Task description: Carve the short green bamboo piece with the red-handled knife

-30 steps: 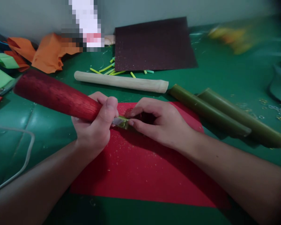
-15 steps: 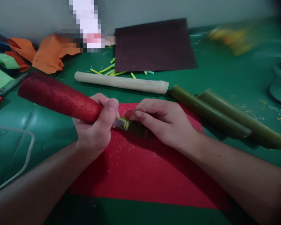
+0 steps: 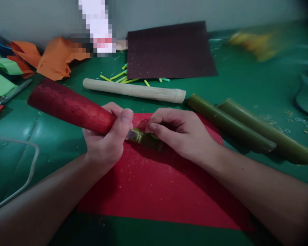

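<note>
My left hand (image 3: 106, 136) is closed round the thin end of a long dark-red wooden handle (image 3: 66, 106), with a short metal blade showing past the thumb. The blade tip meets a small green bamboo piece (image 3: 146, 137) that lies on a red sheet (image 3: 154, 188). My right hand (image 3: 181, 133) is closed over that bamboo piece and presses it down, fingertips close to the blade. Most of the piece is hidden under the right hand. Fine shavings dot the red sheet.
Behind the hands lie a pale wooden stick (image 3: 133, 90) and two long green bamboo halves (image 3: 241, 128). A dark sandpaper sheet (image 3: 169, 51) lies further back. Orange paper (image 3: 53, 58), green paper (image 3: 0, 75) and scissors (image 3: 2, 99) sit left; a white cord (image 3: 25, 171) loops nearby.
The red handle's far end has swung slightly right. More of the green bamboo piece shows between the hands than a second ago. The hands stay in place.
</note>
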### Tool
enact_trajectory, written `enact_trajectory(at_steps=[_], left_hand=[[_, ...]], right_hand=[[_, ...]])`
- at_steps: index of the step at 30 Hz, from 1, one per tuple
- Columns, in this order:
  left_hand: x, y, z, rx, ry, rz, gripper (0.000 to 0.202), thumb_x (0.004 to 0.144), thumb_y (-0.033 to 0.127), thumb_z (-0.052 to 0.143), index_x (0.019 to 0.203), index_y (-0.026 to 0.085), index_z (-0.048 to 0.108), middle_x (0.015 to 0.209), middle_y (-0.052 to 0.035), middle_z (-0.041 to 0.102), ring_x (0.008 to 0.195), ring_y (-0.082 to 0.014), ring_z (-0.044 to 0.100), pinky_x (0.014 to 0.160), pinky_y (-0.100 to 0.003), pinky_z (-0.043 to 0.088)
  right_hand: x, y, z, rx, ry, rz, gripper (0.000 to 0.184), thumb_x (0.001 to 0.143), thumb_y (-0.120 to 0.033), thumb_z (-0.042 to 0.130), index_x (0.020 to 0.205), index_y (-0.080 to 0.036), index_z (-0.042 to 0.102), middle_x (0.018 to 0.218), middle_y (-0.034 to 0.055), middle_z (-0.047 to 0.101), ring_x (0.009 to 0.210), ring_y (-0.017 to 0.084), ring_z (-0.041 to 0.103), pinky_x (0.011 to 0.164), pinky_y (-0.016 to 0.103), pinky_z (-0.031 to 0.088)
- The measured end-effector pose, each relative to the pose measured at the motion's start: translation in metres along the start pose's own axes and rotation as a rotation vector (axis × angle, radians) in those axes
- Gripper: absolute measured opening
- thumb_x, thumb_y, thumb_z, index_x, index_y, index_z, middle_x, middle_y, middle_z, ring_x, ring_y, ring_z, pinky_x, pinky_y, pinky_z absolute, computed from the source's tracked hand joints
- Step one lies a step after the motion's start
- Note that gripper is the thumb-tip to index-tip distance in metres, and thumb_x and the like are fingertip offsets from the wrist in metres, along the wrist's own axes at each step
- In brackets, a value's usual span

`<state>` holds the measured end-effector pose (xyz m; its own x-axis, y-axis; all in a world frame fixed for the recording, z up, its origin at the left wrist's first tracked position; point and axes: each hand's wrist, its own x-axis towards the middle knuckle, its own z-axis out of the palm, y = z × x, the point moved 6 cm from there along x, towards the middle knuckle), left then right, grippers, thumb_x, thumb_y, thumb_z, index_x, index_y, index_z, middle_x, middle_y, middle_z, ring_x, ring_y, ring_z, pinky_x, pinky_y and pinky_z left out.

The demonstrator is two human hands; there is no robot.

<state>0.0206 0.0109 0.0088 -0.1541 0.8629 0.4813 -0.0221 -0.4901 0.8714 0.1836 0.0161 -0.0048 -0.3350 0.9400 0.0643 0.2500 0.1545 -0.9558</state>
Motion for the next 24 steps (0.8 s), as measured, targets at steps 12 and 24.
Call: enact_trajectory(at_steps=[12,24], left_hand=[[-0.001,0.0,0.0,0.053,-0.023,-0.046,0.042,0.088,0.045,0.076,0.059,0.021,0.059,0.056,0.0012,0.053,0.049,-0.0097,0.048,0.044,-0.027,0.038],[-0.004,0.005,0.009,0.148,-0.117,0.023,0.043,0.09,0.04,0.074,0.058,0.02,0.054,0.054,0.0026,0.049,0.047,-0.0092,0.048,0.045,-0.025,0.043]], right_hand=[[-0.002,-0.003,0.002,-0.123,0.0,-0.129,0.012,0.082,-0.015,0.059,0.081,-0.017,0.071,0.081,0.0028,0.071,0.072,0.015,0.064,0.063,0.028,0.049],[-0.005,-0.002,0.01,-0.406,-0.119,-0.07,0.023,0.079,-0.03,0.077,0.098,-0.018,0.074,0.094,0.0054,0.074,0.081,0.019,0.063,0.067,0.031,0.045]])
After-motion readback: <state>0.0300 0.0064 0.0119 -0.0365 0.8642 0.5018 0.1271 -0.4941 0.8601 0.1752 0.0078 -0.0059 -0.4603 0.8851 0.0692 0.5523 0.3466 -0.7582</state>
